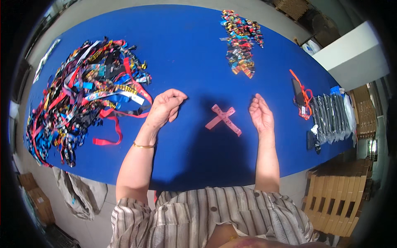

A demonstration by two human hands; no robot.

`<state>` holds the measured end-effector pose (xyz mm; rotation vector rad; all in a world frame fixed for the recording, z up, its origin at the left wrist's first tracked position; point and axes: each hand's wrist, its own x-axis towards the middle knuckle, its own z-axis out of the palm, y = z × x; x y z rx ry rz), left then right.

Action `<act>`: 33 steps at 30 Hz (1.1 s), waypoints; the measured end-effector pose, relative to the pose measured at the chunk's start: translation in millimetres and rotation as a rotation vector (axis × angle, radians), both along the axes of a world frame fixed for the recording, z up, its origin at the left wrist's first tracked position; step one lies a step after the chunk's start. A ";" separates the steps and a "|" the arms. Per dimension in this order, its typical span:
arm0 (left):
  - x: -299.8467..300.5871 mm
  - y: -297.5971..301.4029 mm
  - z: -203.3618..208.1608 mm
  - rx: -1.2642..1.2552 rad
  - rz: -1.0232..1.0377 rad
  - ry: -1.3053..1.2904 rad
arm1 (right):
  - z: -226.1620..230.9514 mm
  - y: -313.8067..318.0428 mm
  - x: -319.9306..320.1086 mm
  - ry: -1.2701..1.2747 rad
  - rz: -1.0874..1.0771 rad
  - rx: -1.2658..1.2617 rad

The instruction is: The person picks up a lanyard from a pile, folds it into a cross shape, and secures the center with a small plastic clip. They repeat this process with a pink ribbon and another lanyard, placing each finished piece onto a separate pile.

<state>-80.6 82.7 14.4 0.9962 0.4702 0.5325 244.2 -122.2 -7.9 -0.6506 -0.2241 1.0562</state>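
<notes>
Two pieces of pink patterned ribbon (223, 118) lie crossed in an X on the blue tabletop, between my hands and touching neither. To their left, my left hand (167, 106) hovers with its fingers curled in, and nothing shows in it. On the right side, my right hand (261, 113) is turned partly palm up, its fingers bent and held together, with no object visible in it. A big tangled heap of colourful printed straps (95, 87) lies left of my left hand. One red strap (111, 138) trails out of the heap toward my left forearm.
A cluster of small multicoloured strap pieces (242, 45) lies at the far right of the blue table (178, 45). Plastic-wrapped black items (328, 118) lie at the right edge, beside an orange cord (306, 97). A white box-like block (351, 53) stands beyond; stacked cardboard (337, 194) sits below.
</notes>
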 end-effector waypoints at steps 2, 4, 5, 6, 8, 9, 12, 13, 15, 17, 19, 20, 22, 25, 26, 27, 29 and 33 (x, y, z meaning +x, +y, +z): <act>1.1 0.4 -3.0 -0.015 -0.015 -0.012 | -0.1 -1.9 0.9 0.004 0.009 0.000; 2.6 -0.1 -2.9 -0.003 -0.022 -0.007 | -0.1 -2.9 1.7 0.005 0.025 -0.023; 1.2 -0.4 -2.9 0.000 -0.017 0.003 | 1.2 -2.5 0.3 0.008 0.024 -0.020; 0.4 0.5 -4.4 0.001 -0.023 0.002 | 2.2 -1.9 -0.5 0.004 0.033 -0.033; -0.7 1.3 -1.1 -0.001 -0.031 0.004 | 2.3 -1.1 -0.2 0.002 0.040 -0.046; -0.8 1.5 -0.1 -0.006 -0.038 0.003 | 1.9 -1.1 0.5 -0.009 0.042 -0.064; -1.4 3.5 -2.2 0.006 -0.048 0.011 | 1.6 -1.1 1.5 -0.037 0.056 -0.088; -0.9 3.5 -2.2 0.010 -0.046 0.015 | 1.7 -0.9 1.6 -0.053 0.071 -0.094; -0.4 3.3 -2.1 0.016 -0.039 0.024 | 2.4 0.5 0.5 -0.069 0.079 -0.097; -0.3 3.8 -3.7 0.011 -0.040 -0.003 | 1.6 0.7 1.0 -0.087 0.087 -0.102; -0.2 4.3 -4.9 0.012 -0.046 -0.003 | 0.5 0.7 2.1 -0.091 0.094 -0.115; -1.0 4.3 -5.1 0.014 -0.049 -0.004 | 0.0 0.9 2.1 -0.090 0.096 -0.115; -0.6 3.6 -4.9 0.023 -0.052 0.008 | -0.6 0.3 2.7 -0.094 0.093 -0.117; 0.8 3.0 -4.9 0.024 -0.060 0.022 | -0.7 -2.1 3.6 -0.111 0.079 -0.122; 0.4 3.0 -4.7 0.017 -0.063 0.028 | -0.1 -1.7 2.7 -0.111 0.082 -0.124; 0.1 2.7 -4.2 0.015 -0.061 0.029 | 0.8 -1.4 2.0 -0.111 0.080 -0.118; -0.2 2.1 -2.8 0.026 -0.070 0.027 | 0.7 -1.2 1.6 -0.110 0.081 -0.114; -2.4 3.3 -2.9 0.026 -0.061 0.025 | 0.0 2.1 0.3 -0.097 0.090 -0.113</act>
